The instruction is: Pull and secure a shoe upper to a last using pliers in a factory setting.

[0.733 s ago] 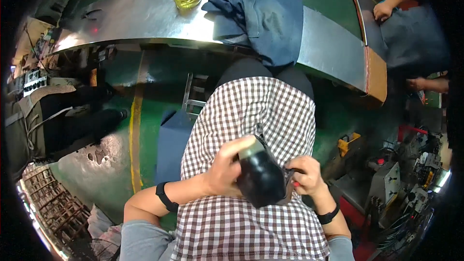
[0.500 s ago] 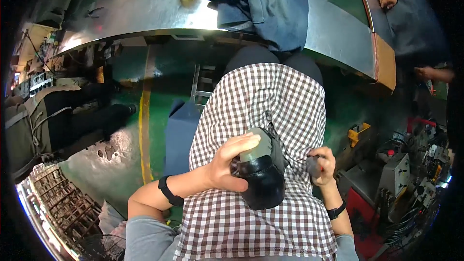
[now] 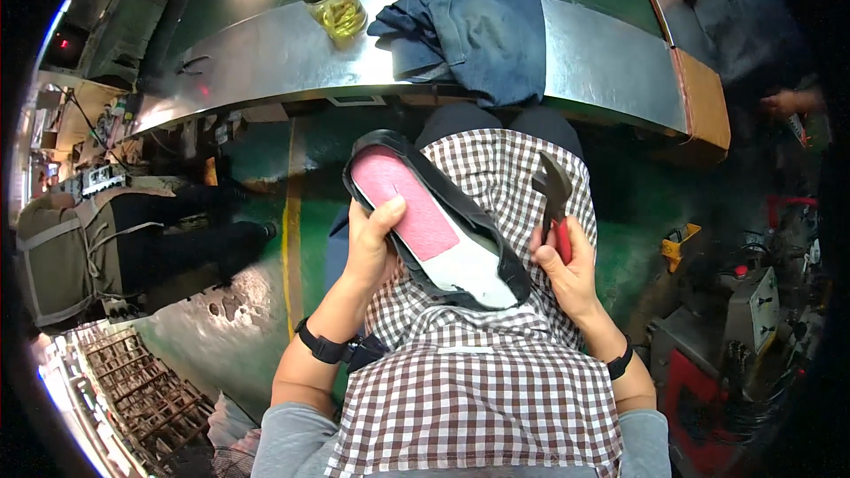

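My left hand (image 3: 367, 243) grips the edge of a black shoe upper (image 3: 478, 221), thumb over the rim and fingers beneath. The shoe's underside faces up, tilted from upper left to lower right over my lap. A pink-and-white insole board (image 3: 423, 219) lies inside the upper's black edge, with a small dark mark near its narrow white end. To the right of the shoe, my right hand (image 3: 571, 270) is closed round a pair of pincers (image 3: 553, 190) with red handles. Their dark metal jaws point up and away, apart from the shoe.
A checked apron (image 3: 478, 398) covers my lap. Ahead runs a metal-edged bench (image 3: 257, 62) with a dark blue cloth (image 3: 487, 31) and a green-lidded bottle (image 3: 332, 4). Co-workers sit at left and far right. Machinery (image 3: 708, 327) stands on the right, a wire rack (image 3: 133, 389) on the left.
The shoe has turned from toe-up to underside-up and moved away from my body. My right hand has come up and inward, bringing the pincers into clear view.
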Available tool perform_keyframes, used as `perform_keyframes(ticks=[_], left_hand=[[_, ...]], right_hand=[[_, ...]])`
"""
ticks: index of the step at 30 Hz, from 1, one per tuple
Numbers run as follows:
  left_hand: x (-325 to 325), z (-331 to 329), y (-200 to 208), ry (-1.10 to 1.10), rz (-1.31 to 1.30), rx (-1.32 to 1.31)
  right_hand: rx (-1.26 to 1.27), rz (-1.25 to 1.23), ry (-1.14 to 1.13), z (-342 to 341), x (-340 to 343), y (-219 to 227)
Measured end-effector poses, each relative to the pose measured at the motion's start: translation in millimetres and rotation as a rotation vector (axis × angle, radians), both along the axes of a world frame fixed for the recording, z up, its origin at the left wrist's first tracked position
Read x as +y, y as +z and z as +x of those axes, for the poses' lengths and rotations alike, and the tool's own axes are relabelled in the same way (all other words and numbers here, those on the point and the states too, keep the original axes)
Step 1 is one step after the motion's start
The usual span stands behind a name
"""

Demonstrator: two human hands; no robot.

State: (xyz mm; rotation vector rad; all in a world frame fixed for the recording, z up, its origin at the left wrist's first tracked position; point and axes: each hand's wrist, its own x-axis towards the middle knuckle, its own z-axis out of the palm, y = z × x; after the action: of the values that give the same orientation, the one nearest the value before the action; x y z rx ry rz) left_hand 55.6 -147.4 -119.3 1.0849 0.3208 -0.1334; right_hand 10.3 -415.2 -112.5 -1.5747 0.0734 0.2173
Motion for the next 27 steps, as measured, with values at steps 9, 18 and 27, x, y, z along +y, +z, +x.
perform_keyframes(ticks=[9, 18, 27], left_hand=[[-10, 0, 14, -0.273, -0.240, 0.106], [-37, 21, -7, -0.530, -1.007, -0.138], [-44, 27, -38, -0.586, -0.804, -0.118]], right_hand=[[0.083, 0.157, 0.058, 33, 33, 14], [0.061, 0.267, 0.107, 26, 29, 29], [0.055, 0.397, 0.071, 18, 33, 27]])
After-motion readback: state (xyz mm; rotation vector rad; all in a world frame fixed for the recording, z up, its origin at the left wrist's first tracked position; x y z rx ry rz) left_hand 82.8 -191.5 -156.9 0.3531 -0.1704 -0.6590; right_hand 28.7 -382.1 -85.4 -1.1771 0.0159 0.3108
